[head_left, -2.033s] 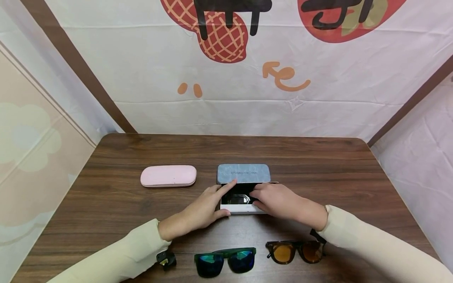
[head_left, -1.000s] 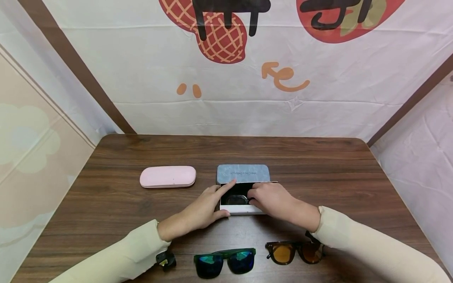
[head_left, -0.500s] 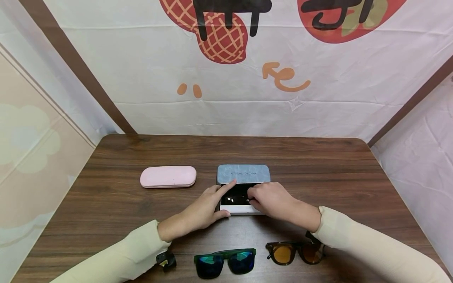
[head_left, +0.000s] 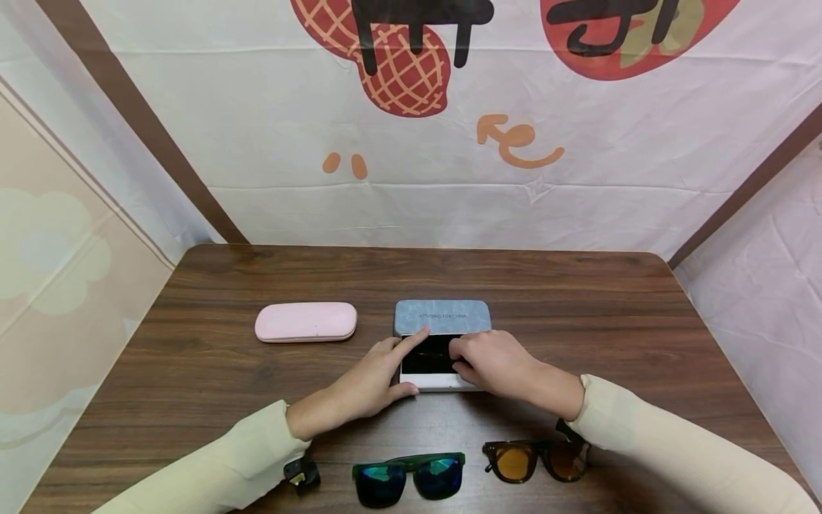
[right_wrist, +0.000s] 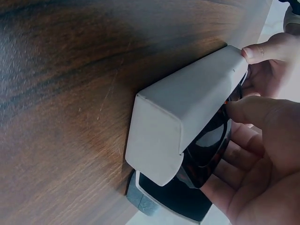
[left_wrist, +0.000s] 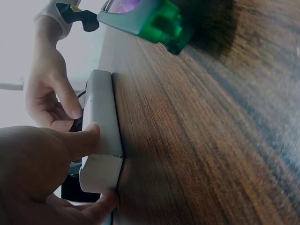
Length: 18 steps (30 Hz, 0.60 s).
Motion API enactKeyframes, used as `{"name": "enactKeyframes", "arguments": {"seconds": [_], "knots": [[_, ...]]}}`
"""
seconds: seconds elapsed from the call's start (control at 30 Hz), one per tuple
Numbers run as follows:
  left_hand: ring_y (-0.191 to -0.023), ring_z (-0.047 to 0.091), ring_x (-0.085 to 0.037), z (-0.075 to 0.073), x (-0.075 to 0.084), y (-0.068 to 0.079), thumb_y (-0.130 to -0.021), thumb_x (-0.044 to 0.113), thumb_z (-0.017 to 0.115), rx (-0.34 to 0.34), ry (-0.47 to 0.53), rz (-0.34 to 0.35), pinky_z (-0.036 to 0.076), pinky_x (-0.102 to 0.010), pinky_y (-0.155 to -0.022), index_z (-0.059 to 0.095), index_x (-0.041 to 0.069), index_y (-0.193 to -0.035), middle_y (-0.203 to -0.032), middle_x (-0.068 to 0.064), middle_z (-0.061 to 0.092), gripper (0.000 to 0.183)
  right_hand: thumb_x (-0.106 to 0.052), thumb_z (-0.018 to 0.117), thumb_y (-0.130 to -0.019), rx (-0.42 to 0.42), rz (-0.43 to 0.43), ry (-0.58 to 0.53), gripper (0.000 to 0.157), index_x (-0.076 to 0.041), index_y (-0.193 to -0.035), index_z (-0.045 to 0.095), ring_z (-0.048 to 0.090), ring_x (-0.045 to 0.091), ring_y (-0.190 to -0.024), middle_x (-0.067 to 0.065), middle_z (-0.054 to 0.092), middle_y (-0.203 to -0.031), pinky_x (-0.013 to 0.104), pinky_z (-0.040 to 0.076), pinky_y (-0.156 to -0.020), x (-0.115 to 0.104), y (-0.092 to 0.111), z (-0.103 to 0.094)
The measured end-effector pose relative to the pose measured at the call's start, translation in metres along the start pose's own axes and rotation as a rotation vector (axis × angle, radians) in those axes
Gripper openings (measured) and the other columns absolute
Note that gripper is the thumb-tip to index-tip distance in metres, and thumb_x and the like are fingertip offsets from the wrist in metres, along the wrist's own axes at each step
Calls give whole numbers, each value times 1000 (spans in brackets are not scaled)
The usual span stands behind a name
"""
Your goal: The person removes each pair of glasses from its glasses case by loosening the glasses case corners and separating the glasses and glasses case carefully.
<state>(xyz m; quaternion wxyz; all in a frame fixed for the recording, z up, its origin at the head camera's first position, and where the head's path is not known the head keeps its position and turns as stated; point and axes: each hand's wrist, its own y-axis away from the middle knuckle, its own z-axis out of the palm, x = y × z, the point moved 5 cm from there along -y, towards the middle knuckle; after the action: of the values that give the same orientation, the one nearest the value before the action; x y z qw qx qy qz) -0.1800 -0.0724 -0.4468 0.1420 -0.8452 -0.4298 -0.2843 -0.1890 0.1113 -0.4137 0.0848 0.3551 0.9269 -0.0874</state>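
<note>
A white glasses case (head_left: 443, 382) with a black lining lies with its lid raised on the table. My left hand (head_left: 366, 382) holds its left end, thumb on the front wall and index finger along the opening. At the right part of the case, my right hand (head_left: 504, 364) reaches into it. In the right wrist view, this hand's thumb and fingers pinch dark sunglasses (right_wrist: 211, 143) near the bridge. One lens shows partly above the front wall; the rest is hidden by the fingers and the case.
Behind the white case lies a blue glasses case (head_left: 442, 315), with a pink glasses case (head_left: 305, 321) to its left. Nearer the front are green-framed sunglasses (head_left: 408, 480) and amber-lensed sunglasses (head_left: 536, 459) on the wooden table (head_left: 193, 371). A printed cloth (head_left: 289, 207) hangs behind.
My right hand has shifted slightly left with the dark sunglasses. The bright lens outline seen earlier inside the case has turned dark. My left hand stays in place.
</note>
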Motion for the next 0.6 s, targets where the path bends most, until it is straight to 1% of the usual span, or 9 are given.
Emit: {"name": "enactKeyframes", "arguments": {"seconds": [0.2, 0.4, 0.6], "knots": [[-122, 54, -42, 0, -1, 1, -90, 22, 79, 6, 0, 7, 47, -56, -98, 30, 18, -161, -135, -29, 53, 87, -9, 73, -93, -7, -5, -42, 12, -15, -86, 64, 49, 3, -60, -6, 63, -79, 23, 42, -54, 0, -1, 1], [-123, 54, -42, 0, -1, 0, -91, 23, 79, 2, 4, 0, 47, -55, -98, 30, 19, -161, -136, -29, 53, 86, -10, 74, -93, -10, -17, -41, 10, -15, -87, 66, 53, 4, -63, -5, 64, -81, 23, 45, -55, -2, -1, 0], [-123, 54, -41, 0, -1, 0, -91, 23, 79, -3, 6, -3, 47, -55, -98, 29, 19, -162, -136, -28, 52, 87, -10, 74, -92, 8, -32, -32, 10, -15, -87, 68, 56, 5, -63, -4, 64, -81, 23, 46, -55, -3, -1, -2]]}}
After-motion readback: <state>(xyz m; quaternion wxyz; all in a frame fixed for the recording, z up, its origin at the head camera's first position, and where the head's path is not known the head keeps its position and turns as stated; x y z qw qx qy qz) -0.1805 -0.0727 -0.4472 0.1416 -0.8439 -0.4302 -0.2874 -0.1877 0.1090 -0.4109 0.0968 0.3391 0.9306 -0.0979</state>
